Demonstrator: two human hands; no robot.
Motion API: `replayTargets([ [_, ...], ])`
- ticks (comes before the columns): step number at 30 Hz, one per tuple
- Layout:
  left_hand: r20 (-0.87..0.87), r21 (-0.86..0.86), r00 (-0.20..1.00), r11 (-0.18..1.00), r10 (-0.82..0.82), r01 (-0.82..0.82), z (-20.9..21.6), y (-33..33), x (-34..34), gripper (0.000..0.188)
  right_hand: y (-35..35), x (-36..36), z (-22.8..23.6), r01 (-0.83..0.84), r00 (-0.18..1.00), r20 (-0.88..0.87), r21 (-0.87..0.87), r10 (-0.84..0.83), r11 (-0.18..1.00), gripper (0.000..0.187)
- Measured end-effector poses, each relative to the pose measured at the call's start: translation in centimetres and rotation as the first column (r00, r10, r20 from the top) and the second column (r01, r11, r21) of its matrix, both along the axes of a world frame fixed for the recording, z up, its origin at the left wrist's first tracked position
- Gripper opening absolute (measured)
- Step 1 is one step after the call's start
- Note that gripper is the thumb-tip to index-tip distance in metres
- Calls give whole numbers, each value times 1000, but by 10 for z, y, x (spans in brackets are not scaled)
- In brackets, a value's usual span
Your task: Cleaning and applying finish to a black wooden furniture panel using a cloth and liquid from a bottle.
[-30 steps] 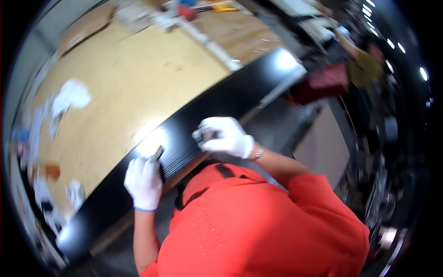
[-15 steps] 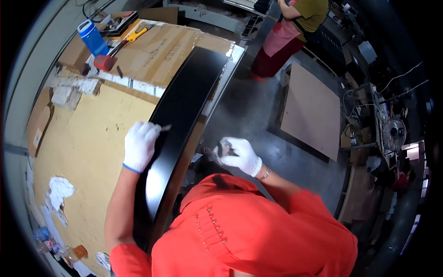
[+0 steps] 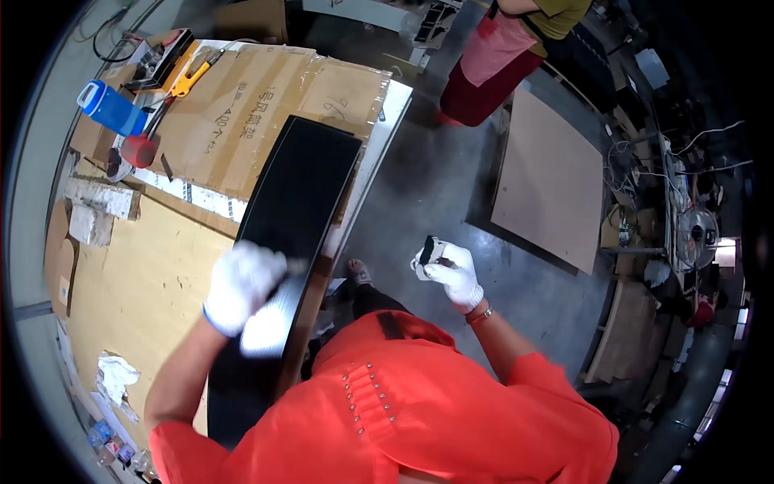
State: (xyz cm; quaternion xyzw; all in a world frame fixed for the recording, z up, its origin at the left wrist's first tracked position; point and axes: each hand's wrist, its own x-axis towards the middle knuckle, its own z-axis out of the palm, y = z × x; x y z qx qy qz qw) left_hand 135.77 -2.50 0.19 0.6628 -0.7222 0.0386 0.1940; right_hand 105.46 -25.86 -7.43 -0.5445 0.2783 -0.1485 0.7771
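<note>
A long, glossy black panel (image 3: 300, 173) lies along the right side of the workbench, its far end over the cardboard. My left hand (image 3: 244, 286), in a white knit glove, is over the panel's left edge. It is smeared by motion, its fingers drawn together, and a small greyish piece blurs at the fingertips; I cannot tell what it is. Off the bench to the right, my gloved right hand (image 3: 456, 274) pinches a small black-and-white block (image 3: 430, 250) between thumb and fingers, held up over the floor.
Flattened cardboard (image 3: 234, 113) covers the far bench, with a blue bottle (image 3: 113, 109), a yellow-handled tool (image 3: 190, 81) and a red-headed mallet (image 3: 139, 150). A crumpled white rag (image 3: 117, 375) lies at left. Beyond stand a co-worker (image 3: 492, 68) and a large brown board (image 3: 550, 177).
The black panel has slid toward me along the bench. My left hand has moved slightly nearer with it. My right hand has shifted right, showing the block more plainly. The view has turned a little.
</note>
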Motion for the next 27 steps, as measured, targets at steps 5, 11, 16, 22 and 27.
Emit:
replayTargets([
  [5, 41, -52, 997, 996, -72, 74, -7, -46, 1, 16, -26, 3, -23, 56, 998, -39, 20, -55, 998, 8],
  [11, 21, -70, 999, 997, -25, 27, -1, -128, 41, 16, -30, 29, -14, -93, 995, 24, 46, 92, 995, 6],
  [16, -42, -155, 997, 986, -71, 64, -10, -136, 30, 19, -11, 72, 24, -311, 923, 196, -124, 331, 942, 10],
  [22, 114, -37, 992, 998, 59, -55, 0, -162, 45, 16, -10, 136, 38, -299, 796, 231, -654, 560, 695, 13],
  [27, 192, 17, 964, 981, 185, -192, -5, -156, 60, 10, 7, 150, 28, -345, 788, 220, -616, 575, 708, 16],
])
